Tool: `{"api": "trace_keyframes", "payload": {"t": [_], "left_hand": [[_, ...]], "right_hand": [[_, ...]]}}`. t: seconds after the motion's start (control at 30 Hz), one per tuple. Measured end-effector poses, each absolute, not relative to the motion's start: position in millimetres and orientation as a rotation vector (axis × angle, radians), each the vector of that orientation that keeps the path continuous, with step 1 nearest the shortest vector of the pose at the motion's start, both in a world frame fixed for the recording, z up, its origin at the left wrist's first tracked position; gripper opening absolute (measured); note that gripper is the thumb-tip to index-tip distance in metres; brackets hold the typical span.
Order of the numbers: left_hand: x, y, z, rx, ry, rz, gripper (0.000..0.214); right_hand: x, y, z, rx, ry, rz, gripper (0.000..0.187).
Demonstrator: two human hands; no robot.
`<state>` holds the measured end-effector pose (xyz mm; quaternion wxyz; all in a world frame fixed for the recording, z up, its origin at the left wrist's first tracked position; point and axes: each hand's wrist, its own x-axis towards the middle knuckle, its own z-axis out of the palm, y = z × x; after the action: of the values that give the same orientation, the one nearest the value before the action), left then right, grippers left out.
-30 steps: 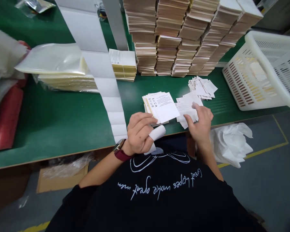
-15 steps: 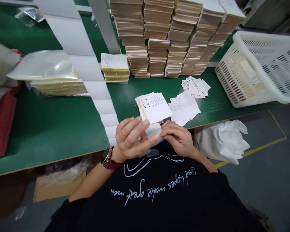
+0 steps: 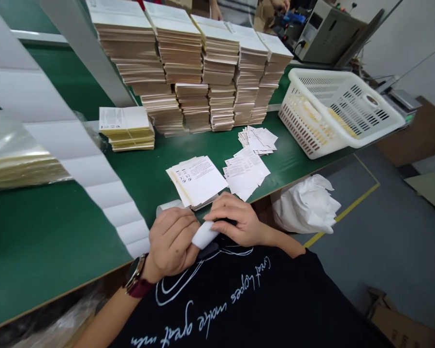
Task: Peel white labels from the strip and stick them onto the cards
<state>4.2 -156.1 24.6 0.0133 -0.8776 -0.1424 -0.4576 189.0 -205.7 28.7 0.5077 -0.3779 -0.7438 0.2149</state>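
My left hand (image 3: 172,241), a watch on its wrist, is curled around the end of a long white label strip (image 3: 76,159) that runs down across the green table (image 3: 39,241). My right hand (image 3: 235,223) is closed in a pinch on the same strip's curled end (image 3: 204,234), just at the table's front edge. A small stack of printed white cards (image 3: 197,180) lies right in front of both hands. Loose white leaflets (image 3: 247,171) lie to its right.
Tall stacks of brown-edged cards (image 3: 188,63) stand at the back. A white plastic basket (image 3: 339,108) sits at the right, a smaller stack of cards (image 3: 126,128) and bagged sheets (image 3: 18,162) at the left. Crumpled white material (image 3: 306,203) hangs below the table edge.
My right hand left the loose leaflets and came to the strip's end beside my left hand. The view swung up and to the right.
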Motion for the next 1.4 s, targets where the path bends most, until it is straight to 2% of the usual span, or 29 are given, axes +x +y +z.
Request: {"api": "trace_keyframes", "payload": {"t": [0.17, 0.3, 0.43, 0.63, 1.07, 1.17, 1.4], "left_hand": [[4, -155, 24, -2.774, -0.427, -1.404, 0.006], [2, -151, 16, -2.682, -0.485, -1.454, 0.009], [4, -148, 3, -2.583, -0.485, -1.475, 0.014], [10, -147, -11, -2.69, -0.474, -1.389, 0.015], [13, -149, -15, -2.719, -0.52, -1.394, 0.016], [13, -148, -16, -2.737, -0.502, -1.394, 0.017], [12, -146, -15, -2.748, -0.465, -1.4, 0.018]], "right_hand": [[194, -201, 26, -0.849, -1.872, 0.181, 0.009], [208, -198, 40, -0.701, -1.637, 0.078, 0.013], [218, -189, 51, -0.953, -1.319, 0.154, 0.011], [213, -167, 39, -1.445, -1.375, 0.415, 0.006], [204, -150, 36, -1.503, -1.505, 0.54, 0.007], [202, -150, 36, -1.509, -1.555, 0.496, 0.006], [198, -151, 41, -1.595, -1.939, 0.099, 0.008]]}}
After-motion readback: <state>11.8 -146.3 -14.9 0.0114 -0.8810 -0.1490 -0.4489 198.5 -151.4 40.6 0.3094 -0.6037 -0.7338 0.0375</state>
